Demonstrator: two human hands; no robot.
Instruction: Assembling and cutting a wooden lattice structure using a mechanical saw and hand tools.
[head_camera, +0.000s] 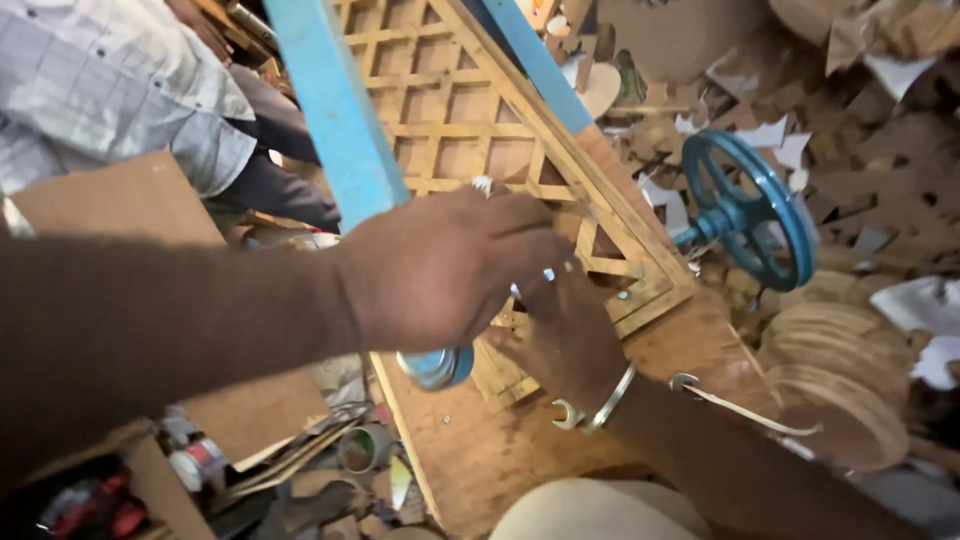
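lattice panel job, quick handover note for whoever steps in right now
Left hand: closed around a blue-bottomed can, held over the wooden lattice panel.
Right hand: lying flat on the lower corner of the lattice, a metal bangle on its wrist; it holds nothing that shows.
The lattice lies on a wooden board, under two blue bars. A blue wheel stands to the right, and a small spanner lies on the board by the wrist.
Done: lattice in place. What the can has put on cannot be told.
Left: unclear from this view.
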